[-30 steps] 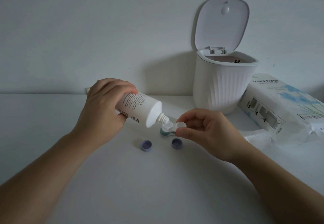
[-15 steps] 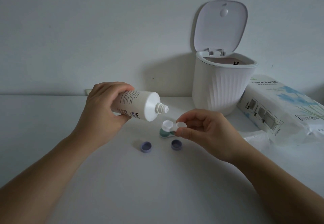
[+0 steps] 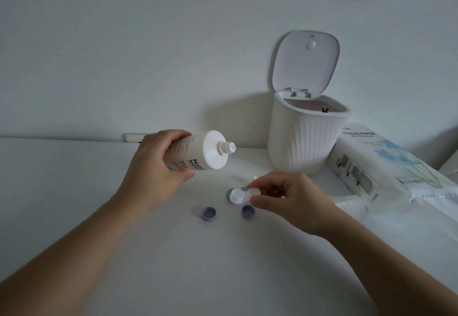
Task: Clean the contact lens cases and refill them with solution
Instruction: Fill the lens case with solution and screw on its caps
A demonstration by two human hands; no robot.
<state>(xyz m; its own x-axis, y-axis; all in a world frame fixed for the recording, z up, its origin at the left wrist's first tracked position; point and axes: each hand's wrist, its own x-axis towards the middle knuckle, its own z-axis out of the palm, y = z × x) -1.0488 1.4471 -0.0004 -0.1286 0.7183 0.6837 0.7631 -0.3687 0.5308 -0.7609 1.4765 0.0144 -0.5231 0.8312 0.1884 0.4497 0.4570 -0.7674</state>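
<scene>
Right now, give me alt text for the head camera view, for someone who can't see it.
A left hand holds an uncapped solution bottle tilted above a white lens case pinched by the right hand. Two purple caps lie on the white table, before an open-lidded bin and a tissue pack.

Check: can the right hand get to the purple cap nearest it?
Probably yes: the purple cap lies open on the table just below the right hand, nothing between. But that hand pinches the white lens case, so it must release first.
</scene>
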